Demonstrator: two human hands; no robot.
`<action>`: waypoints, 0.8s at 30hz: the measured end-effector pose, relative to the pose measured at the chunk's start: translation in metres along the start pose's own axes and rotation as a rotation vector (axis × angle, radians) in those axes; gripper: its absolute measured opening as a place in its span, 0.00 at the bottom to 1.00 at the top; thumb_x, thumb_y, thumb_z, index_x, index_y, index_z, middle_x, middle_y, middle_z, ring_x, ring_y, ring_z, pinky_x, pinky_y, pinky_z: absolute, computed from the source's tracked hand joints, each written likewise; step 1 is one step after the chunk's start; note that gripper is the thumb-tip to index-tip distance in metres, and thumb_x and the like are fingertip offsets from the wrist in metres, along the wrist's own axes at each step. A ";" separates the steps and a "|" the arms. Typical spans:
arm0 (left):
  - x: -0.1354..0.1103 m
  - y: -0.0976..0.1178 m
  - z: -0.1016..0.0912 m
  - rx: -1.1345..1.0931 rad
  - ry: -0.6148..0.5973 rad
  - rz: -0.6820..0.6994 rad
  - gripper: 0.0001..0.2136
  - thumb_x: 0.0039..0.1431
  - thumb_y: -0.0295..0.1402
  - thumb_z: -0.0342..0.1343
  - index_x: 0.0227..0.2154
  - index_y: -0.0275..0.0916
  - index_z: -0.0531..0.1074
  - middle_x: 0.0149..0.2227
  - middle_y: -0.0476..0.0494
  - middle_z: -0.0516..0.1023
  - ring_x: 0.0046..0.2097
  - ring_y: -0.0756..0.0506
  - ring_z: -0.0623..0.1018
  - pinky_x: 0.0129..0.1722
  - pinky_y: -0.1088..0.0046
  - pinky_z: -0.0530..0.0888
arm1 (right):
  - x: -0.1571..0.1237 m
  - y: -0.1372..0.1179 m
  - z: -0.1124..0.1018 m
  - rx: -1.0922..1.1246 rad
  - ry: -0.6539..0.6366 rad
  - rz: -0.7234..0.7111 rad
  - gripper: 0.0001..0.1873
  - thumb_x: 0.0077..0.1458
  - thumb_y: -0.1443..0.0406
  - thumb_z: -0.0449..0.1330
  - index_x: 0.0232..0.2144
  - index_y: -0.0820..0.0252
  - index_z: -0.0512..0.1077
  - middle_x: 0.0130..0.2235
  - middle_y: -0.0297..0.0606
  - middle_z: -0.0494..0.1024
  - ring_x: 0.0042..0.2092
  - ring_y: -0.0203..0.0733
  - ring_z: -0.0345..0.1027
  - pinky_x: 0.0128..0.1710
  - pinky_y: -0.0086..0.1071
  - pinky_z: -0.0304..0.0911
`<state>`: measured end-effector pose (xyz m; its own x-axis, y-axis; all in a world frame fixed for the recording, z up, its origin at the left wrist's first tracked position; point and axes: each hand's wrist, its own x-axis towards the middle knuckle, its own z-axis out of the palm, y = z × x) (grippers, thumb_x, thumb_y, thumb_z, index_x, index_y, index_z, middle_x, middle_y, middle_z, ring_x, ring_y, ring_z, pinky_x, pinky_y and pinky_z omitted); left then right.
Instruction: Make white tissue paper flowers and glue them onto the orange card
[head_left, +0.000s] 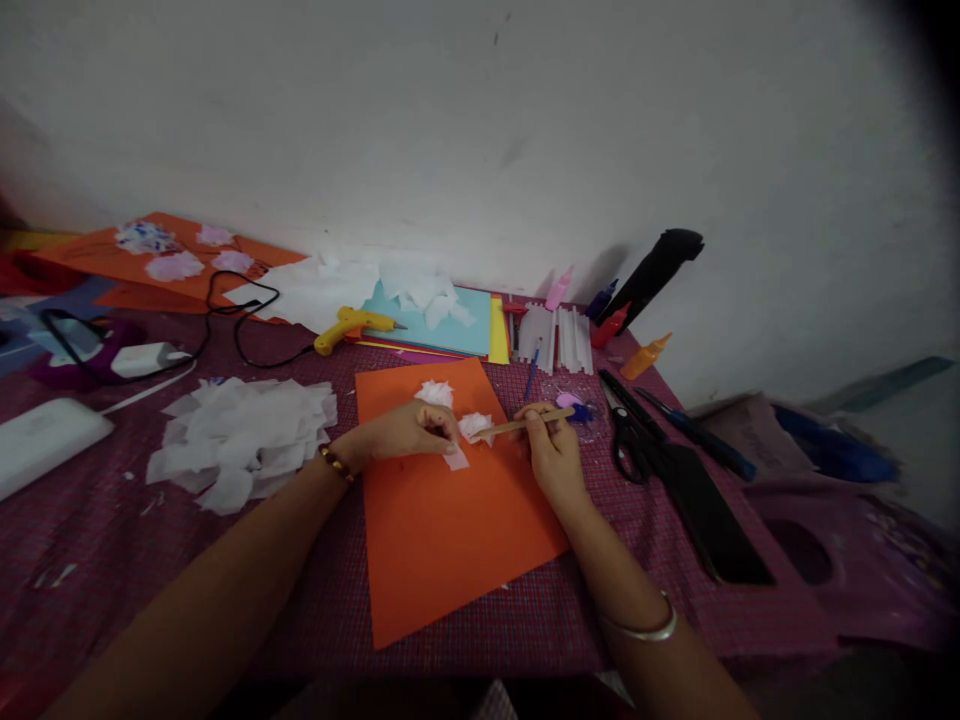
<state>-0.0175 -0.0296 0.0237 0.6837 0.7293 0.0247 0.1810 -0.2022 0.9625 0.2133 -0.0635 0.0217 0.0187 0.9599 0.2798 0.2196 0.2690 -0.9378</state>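
An orange paper sheet (442,520) lies in front of me on the maroon checked cloth. My left hand (409,432) is closed, pinching a small white tissue piece (456,458) on the sheet. My right hand (551,450) is closed round a thin wooden stick (517,425), whose tip touches a crumpled white tissue ball (475,425) between the hands. Another tissue ball (435,392) sits on the sheet just behind the left hand.
A pile of white tissue squares (240,440) lies left. A yellow glue gun (352,327) with black cord, coloured papers, white sticks and glue bottles line the wall. Black scissors (626,430) and a dark flat object (705,520) lie right. A white device (41,440) sits far left.
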 end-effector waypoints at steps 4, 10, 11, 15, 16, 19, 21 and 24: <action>0.000 0.000 0.000 0.018 -0.011 0.019 0.06 0.51 0.34 0.59 0.26 0.37 0.75 0.29 0.46 0.75 0.33 0.49 0.72 0.32 0.76 0.67 | 0.000 0.000 0.001 0.050 0.002 0.017 0.13 0.61 0.56 0.50 0.32 0.58 0.66 0.23 0.31 0.69 0.20 0.33 0.58 0.18 0.27 0.52; 0.000 0.005 0.001 0.018 -0.006 -0.007 0.06 0.51 0.34 0.58 0.25 0.37 0.74 0.28 0.47 0.73 0.32 0.50 0.71 0.34 0.75 0.67 | 0.000 -0.007 0.000 0.146 0.018 0.043 0.15 0.60 0.54 0.50 0.32 0.58 0.65 0.22 0.31 0.70 0.19 0.33 0.59 0.18 0.27 0.53; 0.000 0.005 0.001 0.012 -0.003 -0.020 0.06 0.51 0.34 0.58 0.25 0.37 0.74 0.28 0.48 0.73 0.32 0.50 0.71 0.34 0.75 0.67 | -0.001 -0.008 0.000 0.154 0.020 0.046 0.15 0.60 0.53 0.50 0.31 0.58 0.65 0.22 0.30 0.70 0.19 0.34 0.60 0.18 0.27 0.54; 0.000 0.003 0.002 -0.028 0.019 -0.048 0.06 0.49 0.35 0.59 0.24 0.37 0.74 0.28 0.47 0.74 0.32 0.50 0.71 0.33 0.76 0.67 | -0.002 -0.009 -0.003 0.105 0.029 0.033 0.15 0.61 0.54 0.50 0.29 0.58 0.66 0.20 0.30 0.68 0.20 0.34 0.60 0.19 0.27 0.55; 0.001 0.003 0.002 -0.029 0.027 -0.047 0.06 0.48 0.35 0.59 0.24 0.38 0.74 0.28 0.47 0.74 0.32 0.50 0.71 0.33 0.76 0.67 | -0.002 -0.008 -0.003 0.074 0.022 0.023 0.15 0.61 0.54 0.50 0.29 0.57 0.66 0.20 0.30 0.68 0.21 0.35 0.61 0.20 0.27 0.55; 0.002 0.004 0.003 -0.004 0.051 -0.040 0.05 0.48 0.34 0.60 0.24 0.38 0.75 0.27 0.48 0.74 0.32 0.50 0.71 0.31 0.77 0.66 | -0.002 -0.005 -0.002 -0.027 -0.015 -0.015 0.16 0.62 0.54 0.49 0.30 0.57 0.67 0.21 0.31 0.69 0.22 0.36 0.62 0.21 0.28 0.55; 0.002 0.004 0.003 0.012 0.058 -0.048 0.05 0.47 0.34 0.60 0.24 0.38 0.75 0.26 0.48 0.73 0.32 0.49 0.71 0.30 0.77 0.65 | -0.002 -0.003 -0.001 -0.066 -0.024 -0.036 0.16 0.62 0.55 0.48 0.30 0.57 0.67 0.22 0.32 0.69 0.23 0.36 0.63 0.21 0.28 0.55; 0.003 0.003 0.004 0.022 0.050 -0.076 0.05 0.47 0.34 0.60 0.23 0.38 0.76 0.24 0.50 0.73 0.28 0.51 0.69 0.28 0.78 0.64 | -0.002 -0.002 -0.001 -0.071 -0.008 -0.046 0.16 0.63 0.55 0.47 0.31 0.57 0.66 0.23 0.33 0.70 0.23 0.37 0.63 0.21 0.28 0.55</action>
<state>-0.0126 -0.0306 0.0256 0.6311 0.7750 -0.0340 0.2468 -0.1590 0.9559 0.2135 -0.0657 0.0235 -0.0007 0.9472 0.3208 0.2887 0.3073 -0.9068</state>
